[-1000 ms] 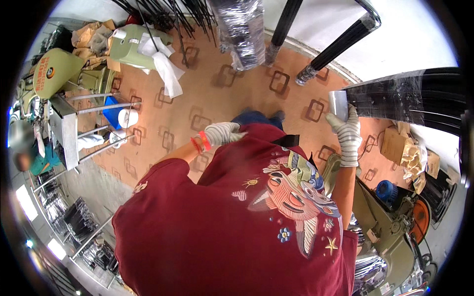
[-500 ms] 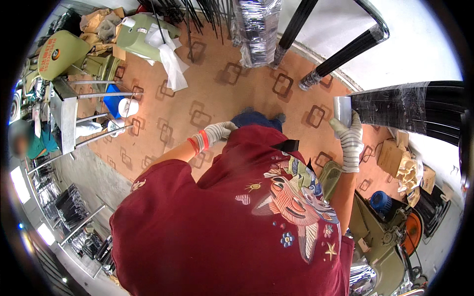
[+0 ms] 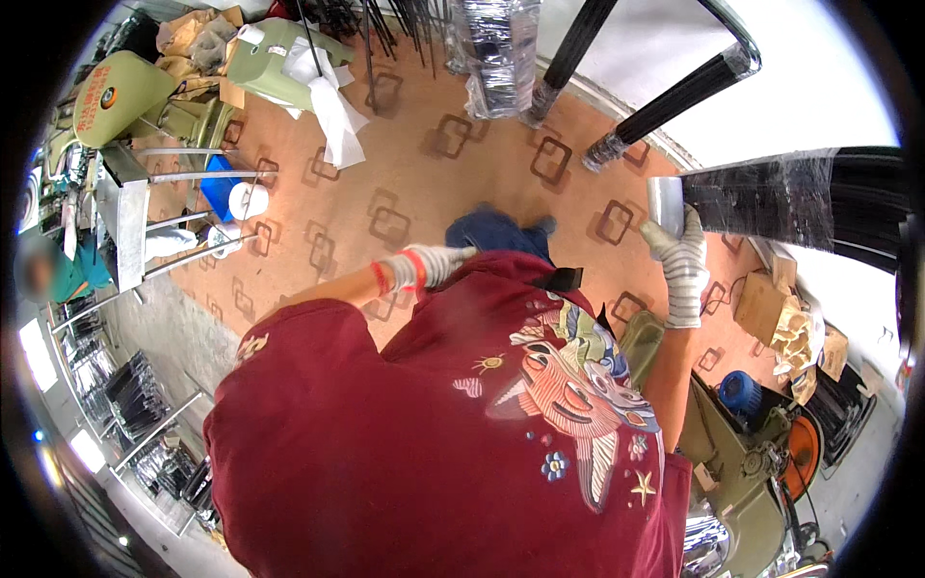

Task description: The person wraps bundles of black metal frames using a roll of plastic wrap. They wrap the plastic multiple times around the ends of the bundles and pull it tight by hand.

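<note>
My right hand point(image 3: 682, 270), in a striped white knit glove, grips a roll of clear stretch film point(image 3: 666, 204). The roll is upright against the near end of a long bundle of black bars point(image 3: 761, 200), which is partly wrapped in shiny clear film. My left hand point(image 3: 434, 267), gloved alike with a red cuff, lies at the front of my dark red shirt. Its fingers look stretched out and nothing shows in them; the fingertips are partly hidden at the shirt's edge.
Film-wrapped black bundles point(image 3: 578, 58) lean on the white wall, beside a thicker wrapped stack point(image 3: 496, 58). A green machine point(image 3: 752, 491) stands at right, near cardboard boxes point(image 3: 761, 306). At left are a metal-legged stand point(image 3: 123, 217), a white bucket point(image 3: 249, 200) and another person point(image 3: 82, 273).
My left hand has shifted right, along the front of my shirt, and its fingers look straighter. My right hand and the film roll sit slightly higher in view, as does the bundle.
</note>
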